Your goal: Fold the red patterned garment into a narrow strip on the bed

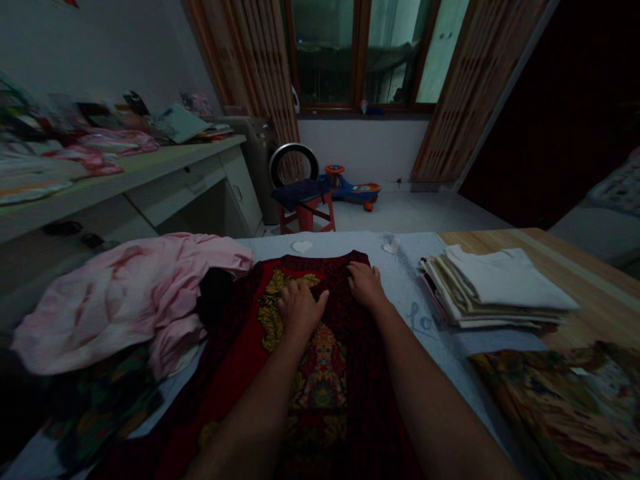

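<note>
A dark red garment (227,373) with gold leaf shapes and a colourful printed panel lies spread before me, its top edge away from me. My left hand (300,307) rests on its upper middle, thumb apart from the fingers. Near the top right corner my right hand (366,285) lies on the cloth, fingers stretched over it. Neither hand visibly grips the fabric. The garment's lower end runs out of view below, partly behind my forearms.
Pink clothing (115,300) is heaped on the left beside dark patterned cloth (105,407). On the right are a stack of folded clothes (510,287) and a brown patterned garment (560,400). A pale blue cover (400,300) lies over the wooden table (555,267). Beyond stands a red stool (306,217).
</note>
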`<control>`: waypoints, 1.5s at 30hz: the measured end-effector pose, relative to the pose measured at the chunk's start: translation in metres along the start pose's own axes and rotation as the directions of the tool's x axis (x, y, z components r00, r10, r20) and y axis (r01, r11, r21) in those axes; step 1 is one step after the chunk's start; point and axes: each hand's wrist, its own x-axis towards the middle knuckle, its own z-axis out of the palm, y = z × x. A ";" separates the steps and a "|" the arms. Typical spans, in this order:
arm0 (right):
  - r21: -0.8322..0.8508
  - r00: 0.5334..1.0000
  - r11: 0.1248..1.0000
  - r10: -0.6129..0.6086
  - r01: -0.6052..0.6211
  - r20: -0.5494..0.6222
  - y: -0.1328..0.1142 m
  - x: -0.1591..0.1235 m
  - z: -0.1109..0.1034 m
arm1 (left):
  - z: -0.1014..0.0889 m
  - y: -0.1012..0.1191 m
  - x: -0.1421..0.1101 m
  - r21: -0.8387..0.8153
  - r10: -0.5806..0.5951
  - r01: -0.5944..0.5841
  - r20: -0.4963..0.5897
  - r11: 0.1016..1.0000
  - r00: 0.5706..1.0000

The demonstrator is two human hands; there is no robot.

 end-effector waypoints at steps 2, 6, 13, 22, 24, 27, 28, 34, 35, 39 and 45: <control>-0.008 0.999 1.000 -0.002 0.002 0.034 0.000 0.000 0.001 | 0.000 0.001 0.002 -0.001 0.008 -0.008 0.016 1.000 1.000; -0.013 0.996 1.000 -0.002 0.003 0.092 0.001 0.001 0.003 | 0.001 0.000 0.009 -0.112 0.050 -0.047 0.018 0.993 0.999; 0.020 0.998 1.000 0.000 0.002 -0.069 0.006 0.005 0.001 | 0.005 0.003 0.015 -0.611 0.117 -0.128 -0.059 0.781 0.991; -0.026 0.996 0.998 0.067 -0.066 0.053 0.006 0.002 0.004 | 0.009 0.021 0.001 -0.831 0.178 -0.110 -0.013 0.545 0.984; -0.022 0.996 0.997 0.071 -0.070 0.055 0.007 0.002 0.006 | 0.008 0.024 -0.001 -0.838 0.204 -0.124 -0.016 0.531 0.979; 0.017 0.997 0.997 0.076 -0.076 0.003 0.010 0.004 0.008 | 0.005 0.028 -0.005 -0.847 0.238 -0.130 -0.004 0.516 0.971; 0.046 0.997 0.996 0.078 -0.076 -0.026 0.012 0.006 0.007 | 0.004 0.030 -0.006 -0.851 0.250 -0.128 0.004 0.509 0.968; 0.181 0.974 0.974 0.168 -0.139 -0.155 0.022 0.014 -0.002 | 0.002 0.036 -0.009 -0.846 0.308 -0.157 0.008 0.509 0.951; 0.174 0.971 0.971 0.191 -0.165 -0.147 0.022 0.014 -0.003 | 0.002 0.036 -0.009 -0.837 0.310 -0.161 0.011 0.522 0.951; 0.147 0.965 0.961 0.249 -0.235 -0.086 0.016 0.010 -0.011 | 0.002 0.038 -0.010 -0.814 0.323 -0.176 0.015 0.554 0.946; 0.183 0.963 0.947 0.270 -0.264 -0.008 0.009 0.005 -0.019 | 0.004 0.041 -0.013 -0.786 0.457 -0.278 0.006 0.552 0.889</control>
